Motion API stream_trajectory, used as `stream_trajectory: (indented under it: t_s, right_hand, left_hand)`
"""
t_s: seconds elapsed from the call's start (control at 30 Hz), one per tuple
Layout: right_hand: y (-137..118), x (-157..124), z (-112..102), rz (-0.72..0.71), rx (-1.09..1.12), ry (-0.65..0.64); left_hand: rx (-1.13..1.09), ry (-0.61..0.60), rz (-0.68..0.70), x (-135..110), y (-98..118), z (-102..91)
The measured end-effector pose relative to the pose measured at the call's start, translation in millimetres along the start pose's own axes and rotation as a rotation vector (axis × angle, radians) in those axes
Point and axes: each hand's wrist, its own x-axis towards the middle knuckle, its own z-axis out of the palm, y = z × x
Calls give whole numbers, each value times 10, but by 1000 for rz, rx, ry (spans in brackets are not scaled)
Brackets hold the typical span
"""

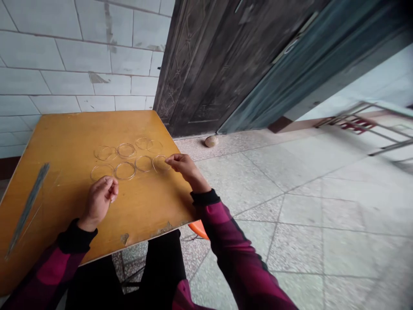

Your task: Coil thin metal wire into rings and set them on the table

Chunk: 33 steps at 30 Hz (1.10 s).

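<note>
Eight thin wire rings [125, 162] lie flat on a scuffed ochre wooden tabletop [80, 129], seen from our head camera, in two rows of four near the table's middle. Our right hand [182, 168] reaches in from the right, narrow, fingers together, its fingertips [167, 159] at the end ring of the nearer row [153, 165]; whether they pinch it or only touch it, we cannot tell. Our left hand [99, 200] rests curled and loosely closed just below the nearer row, apart from the rings, with nothing visible in it. Wire this fine seems best met with light fingertips, since pressing could bend it or slide its neighbours. The rings look pale, slender and nearly round, and the last two of the farther row appear to overlap. A dark carved door [193, 73] stands beyond the table.
</note>
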Motion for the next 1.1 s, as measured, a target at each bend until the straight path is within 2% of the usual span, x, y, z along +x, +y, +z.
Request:
stream_trajectory:
  t_s: [0.03,0.1,0.2,0.53,0.83,1.1]
  right_hand:
    - [12,32,-100,30,-169,-16]
    - [33,100,-244,55,-268,-3]
    - [57,217,-322,67,-386,17]
    - [105,459,-163,46,-723,79]
    - [210,492,-104,62,-765,137]
    - [239,366,-288,-8,-631,246]
  left_hand:
    - [17,-15,2,-11,-2,-3]
    - [57,-45,14,-29,-7,-8]
    - [104,-77,34,-37,-15,-10]
    - [150,-96,38,-43,-19,16]
    - [182,-108,24,-49,-32,17]
    - [186,-117,26,-60,-29,10]
